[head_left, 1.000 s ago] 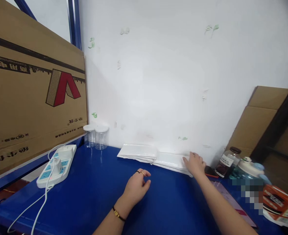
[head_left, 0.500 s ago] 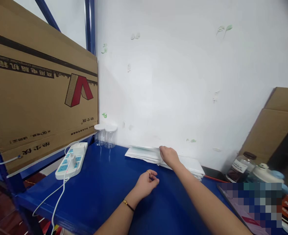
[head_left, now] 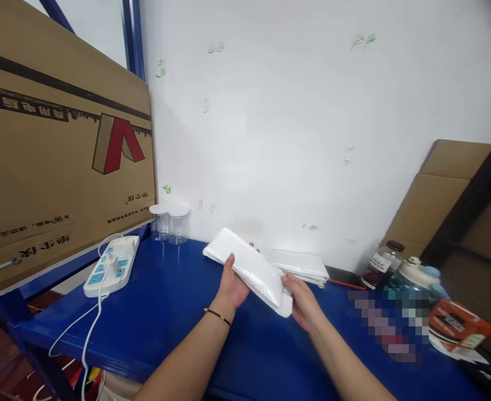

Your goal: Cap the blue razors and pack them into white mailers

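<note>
A folded white packet (head_left: 249, 264), glossy like a padded mailing bag, is held tilted above the blue table (head_left: 166, 312). My left hand (head_left: 234, 283) grips its near long edge, thumb on top and fingers underneath. At the packet's right end, my right hand (head_left: 302, 295) pinches the corner, where a short flap sticks out. Behind my right hand, more white packets (head_left: 302, 264) lie in a stack against the wall. What kind of packet it is, and what it may contain, I cannot make out.
A white power strip (head_left: 112, 266) with plugged cables lies at left, before a large cardboard box (head_left: 62, 167). Two clear jars (head_left: 178, 225) stand by the wall. On the right are a phone-like dark slab (head_left: 345, 277), a brown-lidded jar (head_left: 382, 264) and an orange package (head_left: 458, 326).
My right hand has drawn a white packet off the pile toward me. My left hand has moved up and closed on it. The view has shifted slightly right.
</note>
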A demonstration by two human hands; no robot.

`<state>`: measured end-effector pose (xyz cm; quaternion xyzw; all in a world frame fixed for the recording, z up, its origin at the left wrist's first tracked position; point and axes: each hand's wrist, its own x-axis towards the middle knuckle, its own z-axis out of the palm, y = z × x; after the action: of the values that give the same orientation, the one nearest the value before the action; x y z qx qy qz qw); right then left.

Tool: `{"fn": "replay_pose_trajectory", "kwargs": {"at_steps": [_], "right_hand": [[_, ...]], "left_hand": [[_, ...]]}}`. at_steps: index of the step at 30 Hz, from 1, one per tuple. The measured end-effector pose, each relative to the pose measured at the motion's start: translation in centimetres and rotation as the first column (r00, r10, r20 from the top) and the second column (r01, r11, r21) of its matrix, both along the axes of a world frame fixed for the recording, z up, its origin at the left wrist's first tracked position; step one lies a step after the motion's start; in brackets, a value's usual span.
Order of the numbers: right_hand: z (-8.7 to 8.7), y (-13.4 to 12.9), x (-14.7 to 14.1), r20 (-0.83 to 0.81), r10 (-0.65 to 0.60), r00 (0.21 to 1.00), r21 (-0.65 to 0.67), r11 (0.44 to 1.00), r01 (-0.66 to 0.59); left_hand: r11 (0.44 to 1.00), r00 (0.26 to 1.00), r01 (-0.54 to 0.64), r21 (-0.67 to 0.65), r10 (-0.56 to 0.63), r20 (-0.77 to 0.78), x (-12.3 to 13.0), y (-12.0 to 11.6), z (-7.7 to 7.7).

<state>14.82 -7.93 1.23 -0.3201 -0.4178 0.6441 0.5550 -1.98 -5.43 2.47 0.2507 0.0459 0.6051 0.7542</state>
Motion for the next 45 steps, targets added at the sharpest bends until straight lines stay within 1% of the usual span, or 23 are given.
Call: {"fn": "replay_pose_trajectory", "kwargs": {"at_steps": [3, 5, 7, 9, 11, 14, 16, 18, 22, 25, 27, 29, 31, 33, 34, 35, 37, 38, 39, 41, 42, 44, 45], "right_hand": [[-1.2, 0.1, -0.6, -0.182, 0.037, 0.983, -0.144, 0.988, -0.064], [-1.8, 0.4, -0.7, -0.279, 0.018, 0.96, -0.227, 0.97, -0.084], [-2.1, 0.9, -0.3, -0.342, -0.041, 0.939, -0.297, 0.952, -0.067], [-2.4, 1.3, 0.2, -0.368, -0.125, 0.921, -0.375, 0.927, -0.024], [-2.5, 1.7, 0.7, -0.355, -0.203, 0.913, -0.451, 0.892, 0.023], [-2.8, 2.2, 1.1, -0.26, -0.3, 0.918, -0.509, 0.85, 0.134], [-3.0, 2.3, 1.2, -0.177, -0.339, 0.924, -0.496, 0.842, 0.214], [-3.1, 2.3, 1.2, -0.117, -0.356, 0.927, -0.451, 0.851, 0.269], [-3.2, 2.5, 1.5, -0.025, -0.359, 0.933, -0.351, 0.877, 0.328], [-3.4, 2.8, 2.2, 0.052, -0.402, 0.914, -0.267, 0.876, 0.401], [-3.6, 3.3, 3.2, 0.111, -0.471, 0.875, -0.203, 0.851, 0.484], [-3.9, 3.7, 4.7, 0.192, -0.549, 0.813, -0.137, 0.806, 0.576], [-4.1, 4.1, 6.4, 0.306, -0.618, 0.724, -0.06, 0.747, 0.663], [-4.4, 4.5, 8.2, 0.469, -0.658, 0.589, 0.059, 0.688, 0.723], [-4.6, 4.7, 8.9, 0.566, -0.662, 0.491, 0.147, 0.667, 0.73], [-4.7, 4.8, 9.4, 0.656, -0.652, 0.38, 0.239, 0.657, 0.715], [-4.9, 5.0, 10.0, 0.778, -0.606, 0.168, 0.386, 0.67, 0.634], [-4.9, 5.0, 10.0, 0.81, -0.579, 0.091, 0.427, 0.69, 0.584], [-4.9, 5.1, 9.9, 0.833, -0.552, 0.039, 0.448, 0.713, 0.539], [-4.9, 5.0, 9.5, 0.86, -0.51, -0.008, 0.451, 0.753, 0.479], [-4.8, 4.9, 9.3, 0.869, -0.495, -0.017, 0.445, 0.765, 0.465], [-4.8, 4.7, 8.8, 0.878, -0.478, -0.027, 0.436, 0.776, 0.455], [-4.7, 4.6, 8.5, 0.88, -0.473, -0.03, 0.434, 0.778, 0.455]], "left_hand": [[1.0, 0.997, -0.021, 0.008, 0.022, -0.08, 1.1, 0.7, 1.7], [0.993, 0.972, -0.12, 0.004, 0.119, -0.202, 2.2, 1.2, 2.7], [0.971, 0.917, -0.226, 0.078, 0.239, -0.319, 3.6, 1.3, 3.7], [0.937, 0.852, -0.273, 0.22, 0.342, -0.396, 5.0, 1.0, 4.4], [0.897, 0.797, -0.271, 0.35, 0.413, -0.441, 6.1, 0.6, 5.0], [0.851, 0.74, -0.263, 0.454, 0.48, -0.471, 7.2, -0.1, 5.5], [0.834, 0.729, -0.29, 0.47, 0.511, -0.456, 7.4, -0.4, 5.9], [0.821, 0.731, -0.337, 0.461, 0.536, -0.421, 7.5, -0.5, 6.1], [0.821, 0.755, -0.405, 0.403, 0.549, -0.358, 7.2, -0.5, 6.1], [0.846, 0.799, -0.444, 0.296, 0.523, -0.297, 6.5, -0.2, 5.8], [0.863, 0.829, -0.471, 0.181, 0.503, -0.244, 5.4, 0.2, 5.6], [0.87, 0.85, -0.491, 0.051, 0.491, -0.189, 3.8, 0.8, 5.4], [0.854, 0.854, -0.517, -0.066, 0.508, -0.116, 1.7, 1.4, 5.0], [0.843, 0.855, -0.514, -0.155, 0.519, -0.01, -0.4, 1.9, 4.3], [0.854, 0.864, -0.486, -0.187, 0.502, 0.047, -1.4, 2.0, 3.9], [0.869, 0.874, -0.45, -0.206, 0.476, 0.098, -2.3, 2.1, 3.3], [0.907, 0.904, -0.365, -0.21, 0.4, 0.153, -3.5, 2.0, 2.2], [0.919, 0.916, -0.34, -0.2, 0.372, 0.152, -4.0, 1.9, 1.6], [0.924, 0.924, -0.332, -0.189, 0.359, 0.13, -4.3, 2.0, 1.0], [0.908, 0.923, -0.372, -0.195, 0.383, 0.022, -4.9, 2.3, -0.1], [0.884, 0.909, -0.416, -0.214, 0.413, -0.06, -5.2, 2.6, -0.6], [0.813, 0.847, -0.525, -0.252, 0.469, -0.25, -5.9, 3.3, -1.5], [0.765, 0.798, -0.588, -0.263, 0.495, -0.343, -6.4, 3.6, -2.0]]}}
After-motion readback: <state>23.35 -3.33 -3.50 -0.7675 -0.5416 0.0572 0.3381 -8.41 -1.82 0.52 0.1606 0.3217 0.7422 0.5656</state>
